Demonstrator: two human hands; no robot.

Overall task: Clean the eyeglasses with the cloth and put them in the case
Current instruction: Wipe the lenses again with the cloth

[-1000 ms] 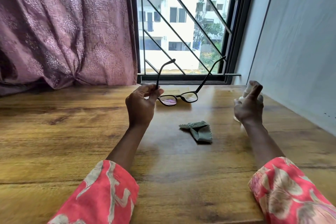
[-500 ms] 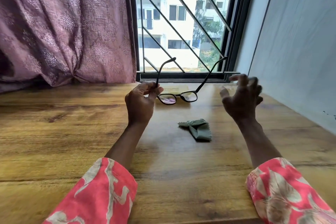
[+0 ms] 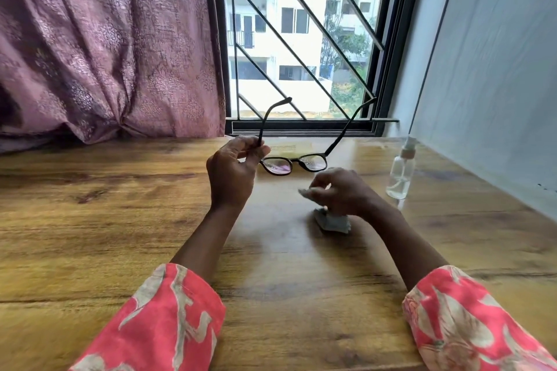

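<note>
Black eyeglasses (image 3: 294, 163) crosswise, temples up and away, pinched by left hand (image 3: 233, 173); right hand (image 3: 337, 191) fingers gripping cloth (image 3: 331, 221).

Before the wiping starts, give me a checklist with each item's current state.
1. Eyeglasses held steady: ok. The left hand pinches one temple, arms unfolded, frame off the table.
2. Lenses wetted: ok. Droplets show on the lenses.
3. Cloth secured: ok. The right hand has its fingers closed on it and lifts it; the picture is blurred there, so the grip's firmness cannot be told.
4. Spray bottle out of the way: ok. It stands upright to the right, apart from both hands.
5. Case ready: cannot tell. No case is in view.
</note>
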